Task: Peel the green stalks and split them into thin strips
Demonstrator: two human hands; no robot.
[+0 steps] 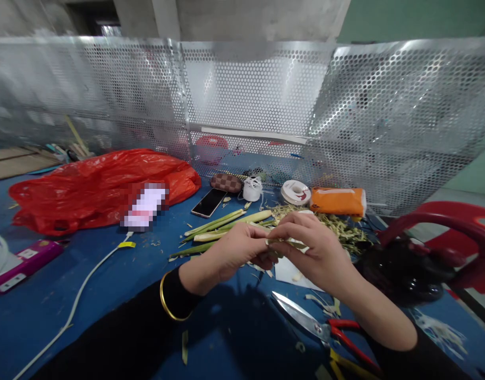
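Over the middle of the blue table, my left hand (239,249) and my right hand (315,247) meet, fingers pinched closed. Between them they grip a pale green strip of plant leaf (296,244), mostly covered by the fingers. Several green and whitish plant stalks (216,230) lie just behind my left hand. Beyond my right hand spreads a heap of shredded plant peelings (347,230). Partly under my right forearm rests a pair of scissors (305,316) with red and yellow handles, its blades pointing up and left.
A red plastic bag (87,177) and a lit, blurred phone (145,206) on a cable lie left. Behind are a dark phone (209,202), checkered case (226,182), white thread (253,189), ribbon roll (295,192) and orange pack (338,201). A dark teapot (404,274) stands right.
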